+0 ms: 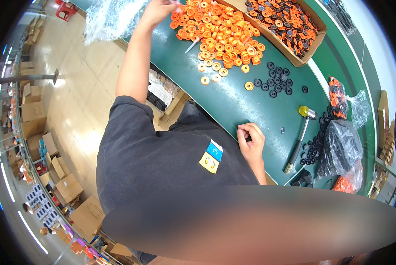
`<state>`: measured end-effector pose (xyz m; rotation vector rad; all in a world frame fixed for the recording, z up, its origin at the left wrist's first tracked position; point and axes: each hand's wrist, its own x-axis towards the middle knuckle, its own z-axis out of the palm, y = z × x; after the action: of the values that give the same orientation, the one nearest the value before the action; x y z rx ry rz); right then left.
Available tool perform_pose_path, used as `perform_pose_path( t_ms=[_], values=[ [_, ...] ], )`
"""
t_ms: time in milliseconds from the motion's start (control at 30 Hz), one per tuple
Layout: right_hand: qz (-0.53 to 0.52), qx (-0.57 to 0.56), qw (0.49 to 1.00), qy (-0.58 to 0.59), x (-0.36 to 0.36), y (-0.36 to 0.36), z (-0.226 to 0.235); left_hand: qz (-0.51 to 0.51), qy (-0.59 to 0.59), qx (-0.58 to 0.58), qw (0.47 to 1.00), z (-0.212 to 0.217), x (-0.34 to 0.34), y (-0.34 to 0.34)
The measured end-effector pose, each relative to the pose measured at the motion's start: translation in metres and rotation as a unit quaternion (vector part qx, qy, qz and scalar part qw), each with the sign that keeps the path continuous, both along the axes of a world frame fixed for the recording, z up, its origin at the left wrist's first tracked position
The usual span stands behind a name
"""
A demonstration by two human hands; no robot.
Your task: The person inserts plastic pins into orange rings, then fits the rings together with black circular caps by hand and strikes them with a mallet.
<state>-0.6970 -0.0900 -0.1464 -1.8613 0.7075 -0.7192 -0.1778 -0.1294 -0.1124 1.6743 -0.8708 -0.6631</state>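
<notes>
Left hand [160,9] reaching into orange ring heap [220,33], grip unclear, right hand [251,141] fingers clenched on green bench [233,101], one cardboard box [308,53] of black-orange rings, one mallet [300,137], about fourteen loose black rings [275,79].

One mallet [300,134], one cardboard box [295,57], two hands.

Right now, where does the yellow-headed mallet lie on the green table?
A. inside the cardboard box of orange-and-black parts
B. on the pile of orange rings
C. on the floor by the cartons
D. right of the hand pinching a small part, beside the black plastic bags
D: the yellow-headed mallet lies flat on the green table, right of the right hand and left of the black plastic bags.
</notes>
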Motion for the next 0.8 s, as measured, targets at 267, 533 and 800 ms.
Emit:
perform_pose_path(
  t_ms=[267, 533, 800],
  values=[
    [-0.001, 0.009, 1.000, -0.002, -0.001, 0.000, -0.001, 0.108, -0.465, 0.269, 0.836, 0.001, 0.007, 0.015],
    [-0.004, -0.005, 1.000, 0.023, 0.002, -0.001, 0.001, 0.011, -0.396, 0.273, 0.877, 0.029, -0.131, 0.067],
    [0.015, -0.012, 1.000, 0.020, 0.002, -0.002, 0.001, -0.034, -0.400, 0.275, 0.873, 0.015, -0.126, 0.075]
  ],
)
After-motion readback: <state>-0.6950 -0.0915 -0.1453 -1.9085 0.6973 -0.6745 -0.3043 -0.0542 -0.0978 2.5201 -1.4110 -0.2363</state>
